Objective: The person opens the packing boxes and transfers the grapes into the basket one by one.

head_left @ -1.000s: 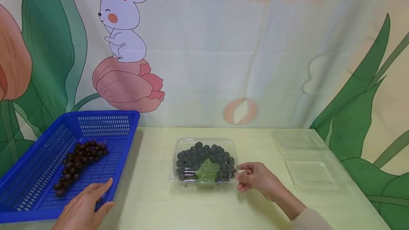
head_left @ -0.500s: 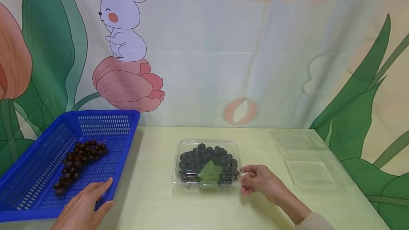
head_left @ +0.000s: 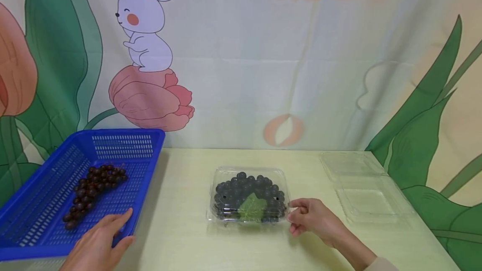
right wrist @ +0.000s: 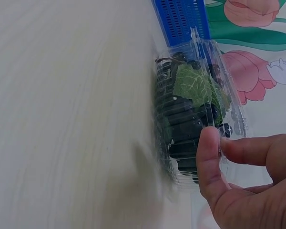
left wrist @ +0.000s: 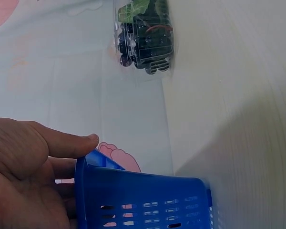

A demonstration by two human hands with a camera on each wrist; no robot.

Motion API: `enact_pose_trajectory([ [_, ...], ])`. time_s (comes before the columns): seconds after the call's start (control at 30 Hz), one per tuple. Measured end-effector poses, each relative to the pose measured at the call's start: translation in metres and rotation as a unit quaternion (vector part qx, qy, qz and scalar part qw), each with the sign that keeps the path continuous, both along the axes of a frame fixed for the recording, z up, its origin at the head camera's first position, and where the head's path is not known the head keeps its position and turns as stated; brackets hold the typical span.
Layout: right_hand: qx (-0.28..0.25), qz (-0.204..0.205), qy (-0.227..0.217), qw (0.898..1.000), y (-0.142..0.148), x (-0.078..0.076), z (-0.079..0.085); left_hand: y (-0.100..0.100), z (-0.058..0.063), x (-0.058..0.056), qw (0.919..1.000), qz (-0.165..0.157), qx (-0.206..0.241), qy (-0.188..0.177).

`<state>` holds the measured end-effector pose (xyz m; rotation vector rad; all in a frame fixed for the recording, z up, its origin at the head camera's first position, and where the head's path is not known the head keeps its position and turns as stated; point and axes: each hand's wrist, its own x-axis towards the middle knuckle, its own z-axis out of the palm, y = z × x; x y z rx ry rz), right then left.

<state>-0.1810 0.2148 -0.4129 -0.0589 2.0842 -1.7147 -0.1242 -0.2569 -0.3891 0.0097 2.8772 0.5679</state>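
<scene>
Pinched at its three-o'clock end, the clear box (head_left: 278,175) has slid a little toward four o'clock on the pale table (head_left: 180,221) since the earlier frame, and the right hand (head_left: 314,218) has travelled along with it; the left hand (head_left: 96,244) and the basket stay as they were. Right thumb and a fingertip are closed on the box's edge, with almost no gap between them, while the other fingers of that hand bend below. Inside the closed box, dark grapes (head_left: 241,185) fill the space, and a green leaf (head_left: 253,207) lies at their six-o'clock side. At nine o'clock from the box stands the blue basket (head_left: 150,175), well apart from it; the left hand grips its near corner at the four-o'clock side, thumb on one face of the wall and bent fingers on the other. Within the basket lies a brownish-red grape bunch (head_left: 88,191). Toward three o'clock from the box, another clear container (head_left: 370,202) lies open. A printed backdrop (head_left: 233,87) hangs at twelve o'clock, behind the table.
</scene>
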Motion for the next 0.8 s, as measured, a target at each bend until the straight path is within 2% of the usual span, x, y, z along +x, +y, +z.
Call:
enact_pose_trajectory([
  [0.3, 0.015, -0.003, -0.001, 1.000, 0.0036, 0.0063, 0.0014, 0.0037, 0.0074, 0.0038, 1.0000, -0.008, 0.000, 0.006],
  [0.8, 0.012, 0.002, -0.001, 1.000, 0.0052, 0.0088, 0.0019, 0.0024, 0.0030, 0.0004, 0.9999, -0.001, -0.008, 0.011],
])
